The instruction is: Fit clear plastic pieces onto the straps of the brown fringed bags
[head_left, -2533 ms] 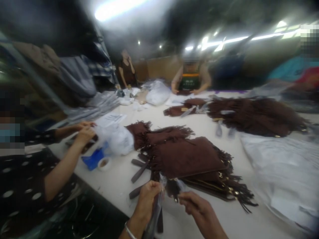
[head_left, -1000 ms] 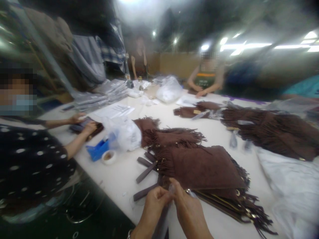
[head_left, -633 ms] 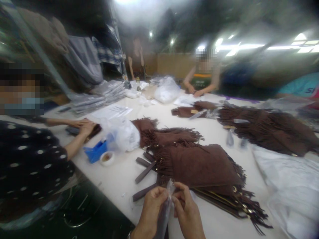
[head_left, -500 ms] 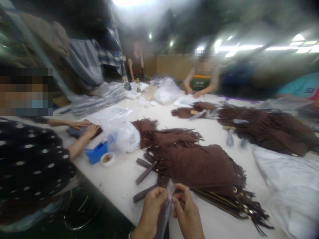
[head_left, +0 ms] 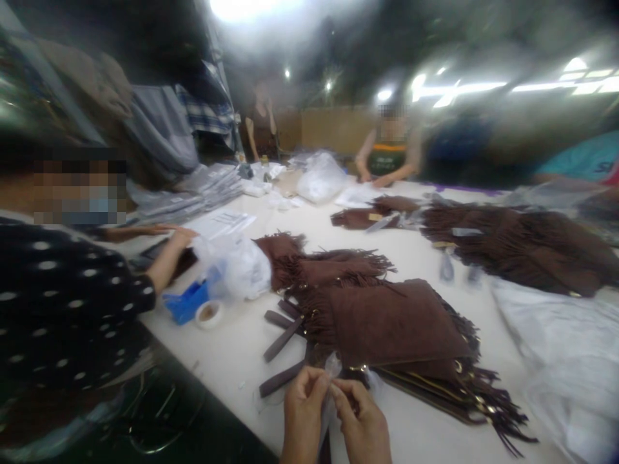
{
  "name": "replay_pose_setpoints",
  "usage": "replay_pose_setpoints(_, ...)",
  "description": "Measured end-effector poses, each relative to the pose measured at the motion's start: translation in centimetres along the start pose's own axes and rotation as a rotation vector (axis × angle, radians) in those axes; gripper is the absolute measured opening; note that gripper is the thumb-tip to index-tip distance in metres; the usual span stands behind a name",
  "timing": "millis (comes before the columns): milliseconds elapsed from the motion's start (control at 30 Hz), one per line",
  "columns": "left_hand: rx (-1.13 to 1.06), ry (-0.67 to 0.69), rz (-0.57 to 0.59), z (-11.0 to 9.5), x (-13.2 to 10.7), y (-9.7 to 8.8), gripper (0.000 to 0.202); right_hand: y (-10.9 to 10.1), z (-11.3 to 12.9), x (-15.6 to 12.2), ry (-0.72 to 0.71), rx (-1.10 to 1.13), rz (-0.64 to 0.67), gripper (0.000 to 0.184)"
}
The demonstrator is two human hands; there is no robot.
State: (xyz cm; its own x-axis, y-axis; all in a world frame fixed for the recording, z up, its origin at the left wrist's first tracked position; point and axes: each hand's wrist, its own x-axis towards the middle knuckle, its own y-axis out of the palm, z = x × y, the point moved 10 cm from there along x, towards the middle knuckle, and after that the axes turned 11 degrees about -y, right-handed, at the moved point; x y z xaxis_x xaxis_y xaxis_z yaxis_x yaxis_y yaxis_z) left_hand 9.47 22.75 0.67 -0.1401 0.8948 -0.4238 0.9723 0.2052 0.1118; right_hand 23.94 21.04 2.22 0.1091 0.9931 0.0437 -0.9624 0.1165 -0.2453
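Observation:
My left hand (head_left: 302,412) and my right hand (head_left: 360,422) meet at the table's near edge, fingertips pinched together on a thin clear plastic sleeve (head_left: 333,367) that covers a dark brown strap running down between them. Just beyond my fingers lies a stack of brown suede fringed bags (head_left: 387,322) with gold hardware along the near edge. Loose brown straps (head_left: 283,338) lie to the left of the stack.
A person in a black dotted top (head_left: 62,303) works at the left, hands near a white plastic bag (head_left: 239,267), a blue object (head_left: 186,303) and a tape roll (head_left: 209,314). More fringed bags (head_left: 512,241) lie far right, white plastic sheets (head_left: 561,341) at right. Other people sit at the table's far end.
My hands have dropped lower and closer to me, the fingertips now pinched tight on the sleeve. The person at left has leaned in further, one hand lifted off the table.

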Motion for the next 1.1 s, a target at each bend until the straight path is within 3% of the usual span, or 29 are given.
replay_pose_setpoints(167,0.042,0.014,-0.032,0.0,-0.4,0.0,0.027,0.8,-2.7,0.0,0.212,0.287,-0.039,0.038)
replay_pose_setpoints(367,0.027,-0.054,-0.015,0.8,0.1,-0.1,0.027,1.4,-4.3,0.1,0.32,0.472,-0.082,0.036)
replay_pose_setpoints(567,-0.043,-0.087,0.005,1.5,0.5,-0.2,0.028,3.8,-4.8,-1.0,0.591,0.723,-0.001,0.026)
replay_pose_setpoints(800,0.245,0.176,-0.018,-2.7,-0.6,-0.1,0.013,5.8,-2.6,-1.2,0.757,1.147,0.048,0.022)
replay_pose_setpoints(967,0.387,0.374,-0.02,-5.0,-1.7,0.4,0.017,6.4,-3.3,-0.9,0.781,1.115,0.06,0.026)
replay_pose_setpoints(1100,0.386,0.383,-0.011,-5.4,-2.0,0.6,0.018,5.3,-4.2,-0.5,0.67,0.877,0.005,0.034)
